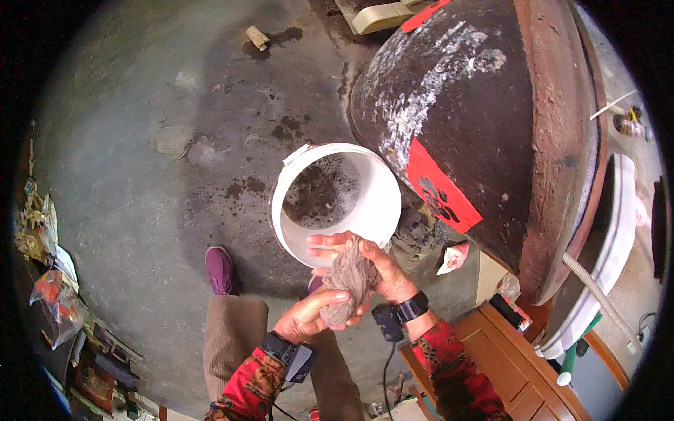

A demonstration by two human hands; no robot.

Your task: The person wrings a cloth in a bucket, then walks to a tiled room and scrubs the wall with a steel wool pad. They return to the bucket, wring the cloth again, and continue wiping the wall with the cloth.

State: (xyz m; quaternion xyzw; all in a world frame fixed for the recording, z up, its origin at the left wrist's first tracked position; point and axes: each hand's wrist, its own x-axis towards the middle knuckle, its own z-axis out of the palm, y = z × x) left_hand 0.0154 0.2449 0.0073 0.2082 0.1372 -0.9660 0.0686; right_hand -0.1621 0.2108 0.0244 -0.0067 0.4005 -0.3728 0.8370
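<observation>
A bunched grey-brown cloth (350, 279) is held between both hands, just outside the near rim of a white plastic bucket (389, 197). My left hand (316, 310) grips the cloth's lower end, thumb on top. Around its upper right side is my right hand (382, 268); some fingers stretch out over the bucket's rim. Dark, murky water (321, 194) with bubbles lies in the bucket. Both wrists wear black strapped devices.
Right of the bucket stands a large dark vat (474, 121) with red paper on it. A crumpled rag (413, 231) lies at its foot. Wet spots mark the concrete floor (231, 131). A wooden cabinet (505, 363) is at lower right, plastic bags (55, 305) at far left.
</observation>
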